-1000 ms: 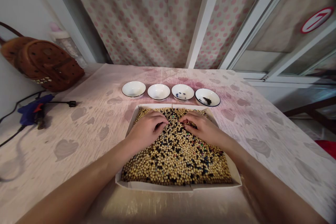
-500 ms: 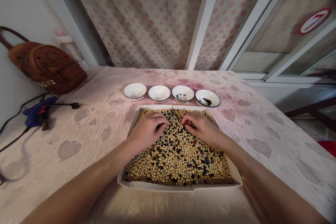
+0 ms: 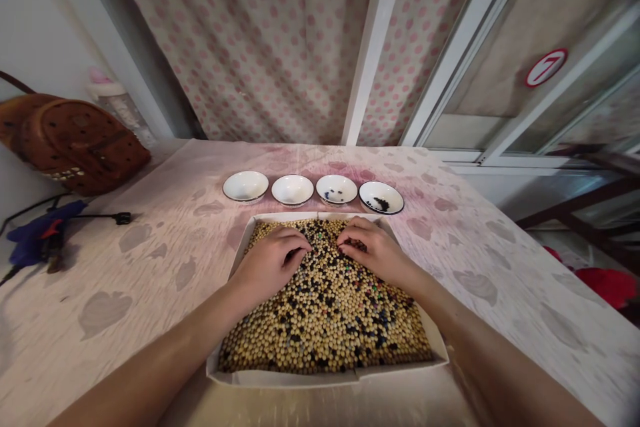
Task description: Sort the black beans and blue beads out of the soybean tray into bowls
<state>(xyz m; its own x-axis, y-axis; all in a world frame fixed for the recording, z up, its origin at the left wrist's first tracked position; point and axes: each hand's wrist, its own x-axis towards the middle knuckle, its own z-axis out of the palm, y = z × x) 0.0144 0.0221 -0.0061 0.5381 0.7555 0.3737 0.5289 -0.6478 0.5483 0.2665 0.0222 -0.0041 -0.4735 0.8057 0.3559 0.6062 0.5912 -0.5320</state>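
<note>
A brown bag (image 3: 83,143) and a blue tool (image 3: 37,233) sit at the left; patterned cloth separates them from the shallow tray (image 3: 280,379) on the tabletop (image 3: 190,320). The left hand (image 3: 273,260) is over the tray's left part, fingers together at the tips. Beads (image 3: 320,327), mostly tan mixed with black, fill the tray. Beyond its far rim stand four white bowls (image 3: 293,191) in a row, the third with a few dark and blue beads, the rightmost with a black cluster. The right hand (image 3: 377,250) reaches over the right rim; whether its fingers meet is unclear. Patterned cloth stretches rightward.
</note>
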